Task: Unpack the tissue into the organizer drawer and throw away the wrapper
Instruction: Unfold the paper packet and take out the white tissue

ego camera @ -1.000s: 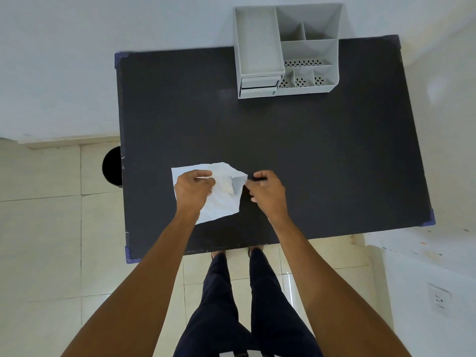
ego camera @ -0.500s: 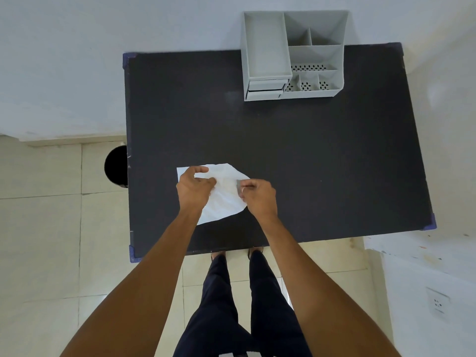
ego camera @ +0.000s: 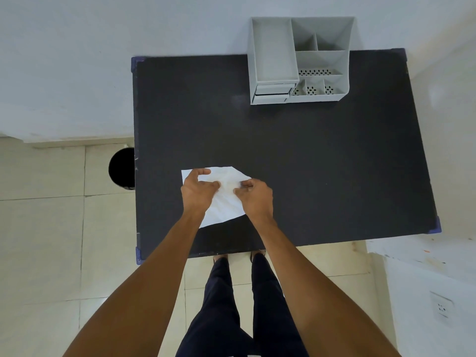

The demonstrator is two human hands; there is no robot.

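A white tissue [ego camera: 226, 202] lies spread and creased on the black table [ego camera: 309, 163], near its front left. My left hand [ego camera: 198, 191] presses on the tissue's left part with thumb and fingers pinching it. My right hand [ego camera: 256, 195] grips the tissue's right edge, folded inward over the sheet. The grey organizer [ego camera: 298, 60] stands at the table's far edge; its small drawer [ego camera: 273, 90] at the front left looks slightly pulled out. I cannot make out a wrapper.
A black round bin [ego camera: 122, 168] stands on the tiled floor just left of the table. A white wall runs behind the table. A wall socket [ego camera: 441, 307] is at the lower right. My legs show below the table's front edge.
My right hand has moved left, carrying the tissue's right edge over the sheet toward my left hand. The left hand has stayed in place on the tissue.
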